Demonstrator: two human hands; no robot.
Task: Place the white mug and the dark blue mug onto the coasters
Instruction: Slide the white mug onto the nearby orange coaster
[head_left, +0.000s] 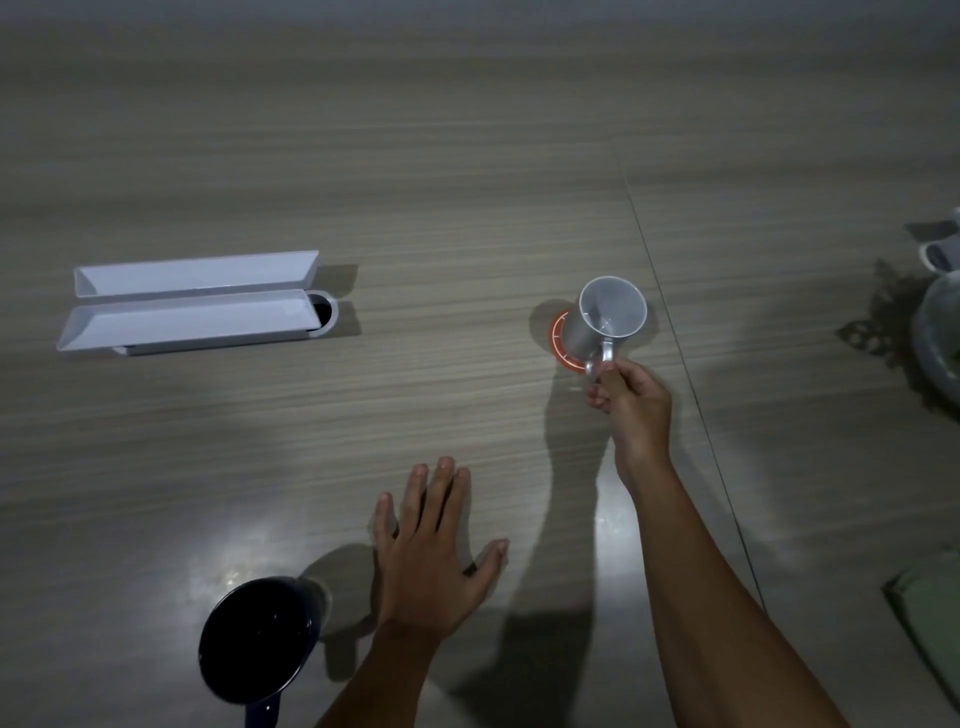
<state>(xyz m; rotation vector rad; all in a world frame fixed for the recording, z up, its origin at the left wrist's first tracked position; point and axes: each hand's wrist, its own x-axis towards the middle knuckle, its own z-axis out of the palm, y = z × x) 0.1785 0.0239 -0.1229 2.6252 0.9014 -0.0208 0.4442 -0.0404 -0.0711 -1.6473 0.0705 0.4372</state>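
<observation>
Right hand (631, 395) grip clenched on handle of white mug (605, 322), mug tilted, base over orange coaster (563, 340), touching or just above, cannot tell. Left hand (431, 561) grip released, fingers spread, palm flat on bench (467, 208), holding nothing. Dark blue mug (257, 642) just beside left hand, untouched, standing on bench near edge. Task roughly halfway at best: white mug nearly seated, not let go; blue mug not yet moved. Second coaster not clearly visible. White open case (192, 306) far left.
</observation>
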